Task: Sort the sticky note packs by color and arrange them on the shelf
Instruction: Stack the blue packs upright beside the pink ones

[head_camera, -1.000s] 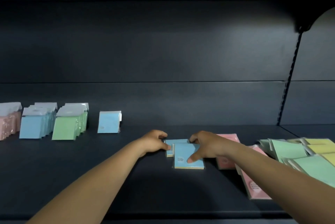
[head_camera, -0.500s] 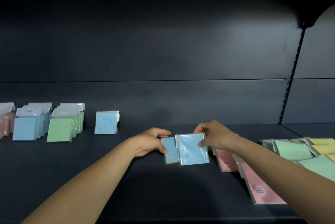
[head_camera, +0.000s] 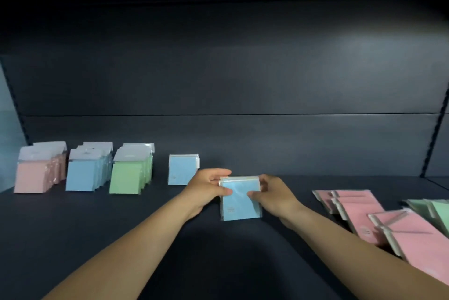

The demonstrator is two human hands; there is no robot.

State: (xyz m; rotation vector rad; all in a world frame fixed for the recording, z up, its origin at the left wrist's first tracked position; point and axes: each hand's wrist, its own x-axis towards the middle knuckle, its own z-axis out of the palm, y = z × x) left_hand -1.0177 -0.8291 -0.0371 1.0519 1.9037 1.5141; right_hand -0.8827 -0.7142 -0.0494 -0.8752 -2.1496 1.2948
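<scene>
Together, left hand (head_camera: 206, 190) and right hand (head_camera: 274, 196) grip upright blue packs (head_camera: 240, 200).

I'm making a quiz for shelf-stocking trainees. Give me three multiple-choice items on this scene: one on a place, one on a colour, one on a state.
1. Where do the loose pink packs lie?
A. far left
B. right of the hands
C. upper shelf

2. What colour are the held packs?
A. blue
B. yellow
C. green

3. How do the sorted rows at left stand?
A. flat
B. upright
C. hanging

Answers:
1 B: the pink packs lie flat right of the right hand.
2 A: both hands, the left hand too, grip blue packs.
3 B: the pink row, blue row and green row stand upright.
</scene>
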